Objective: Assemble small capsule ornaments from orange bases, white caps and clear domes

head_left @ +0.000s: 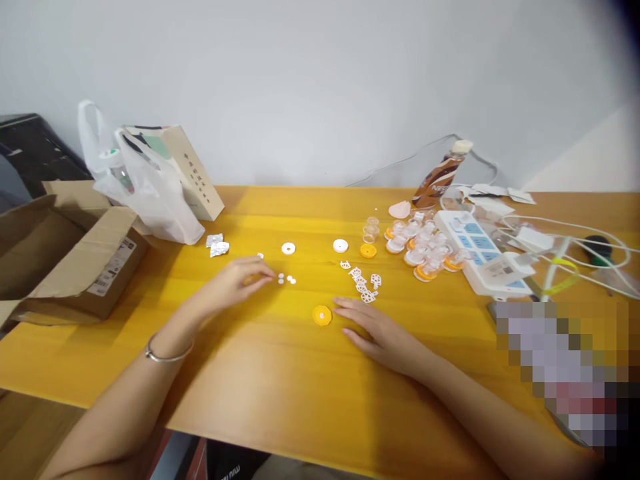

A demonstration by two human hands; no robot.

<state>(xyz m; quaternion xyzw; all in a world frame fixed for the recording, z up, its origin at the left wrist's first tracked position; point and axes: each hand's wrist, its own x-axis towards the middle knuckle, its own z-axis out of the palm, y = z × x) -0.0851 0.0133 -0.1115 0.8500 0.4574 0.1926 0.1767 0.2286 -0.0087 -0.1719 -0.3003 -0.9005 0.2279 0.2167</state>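
Note:
My left hand (243, 279) hovers low over the wooden table, thumb and index fingertips together in a pinch. Whatever lies between those tips is too small to make out. Just right of them are several tiny white discs (281, 279). My right hand (373, 330) rests on the table with fingers stretched and thumb apart, holding nothing. Beside its fingertips lies an orange round plastic piece (322, 315) with a small white bit at its centre. Farther back are two white rings (289, 248), another orange disc (368, 251) and several white openwork pieces (361, 283).
Clear-domed plastic pieces (427, 247) cluster at right by a power strip (480, 250) with cables. A brown bottle (437, 177) stands behind. On the left are a cardboard box (115, 267), a white plastic bag (160, 200) and crumpled foil (219, 248).

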